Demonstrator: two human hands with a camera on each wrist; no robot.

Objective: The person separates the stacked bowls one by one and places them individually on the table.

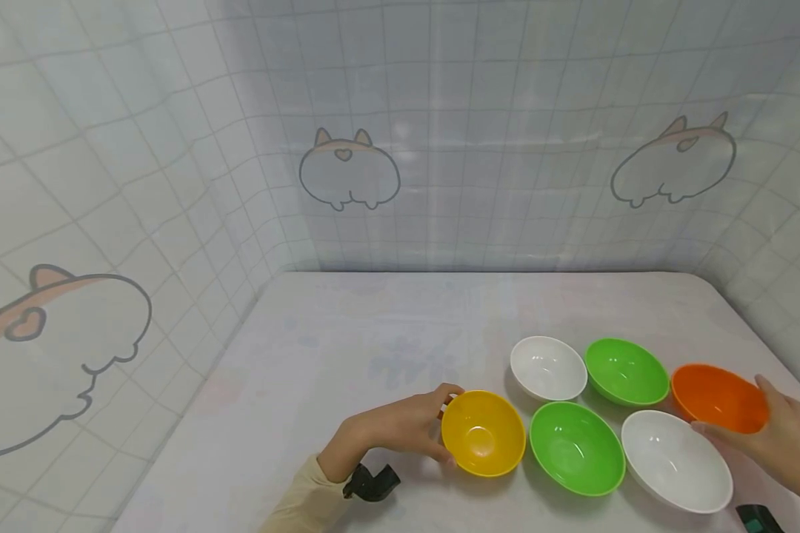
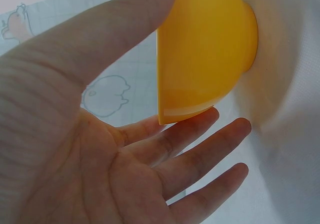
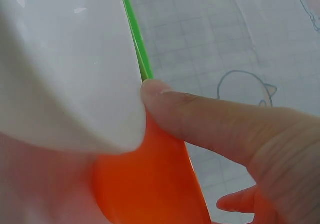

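Note:
My left hand (image 1: 410,423) holds the side of a yellow bowl (image 1: 483,434), thumb on the near side and fingers spread round the far side. In the left wrist view the yellow bowl (image 2: 205,49) stands with its foot on the cloth. At the right, my right hand (image 1: 783,437) grips an orange bowl (image 1: 716,396) between thumb and fingers. The right thumb (image 3: 170,104) lies at the orange bowl's rim, its tip right by the edge of a large white bowl (image 1: 676,460). All the bowls in view sit upright.
A green bowl (image 1: 576,448) stands between the yellow and large white bowls. Behind are a smaller white bowl (image 1: 548,368) and another green bowl (image 1: 627,371), close together. A pale cloth covers the table (image 1: 347,333); a patterned curtain (image 1: 480,148) rises behind and at the sides.

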